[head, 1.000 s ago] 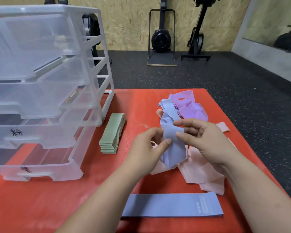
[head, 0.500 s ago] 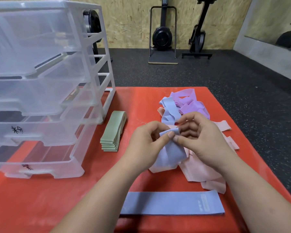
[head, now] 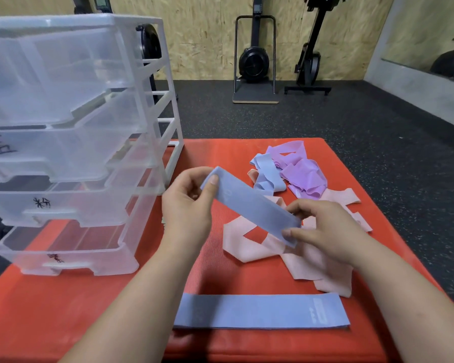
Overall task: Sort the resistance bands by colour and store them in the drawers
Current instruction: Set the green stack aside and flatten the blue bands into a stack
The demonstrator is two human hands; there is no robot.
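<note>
Blue band (head: 249,205) held flat, L grip (head: 186,205) pinching upper-left end, R grip (head: 325,231) pinching lower-right end

This is a gym or training room. The floor (head: 351,132) is black speckled rubber matting, and two rowing machines (head: 254,61) stand stored on end against a wall of bare chipboard sheets (head: 207,35), with a third flywheel (head: 150,43) showing behind the plastic drawer unit (head: 84,106). A large wall mirror (head: 430,35) runs along the right side, and stretchy resistance bands (head: 302,171) lie on a red padded platform (head: 63,310).
</note>
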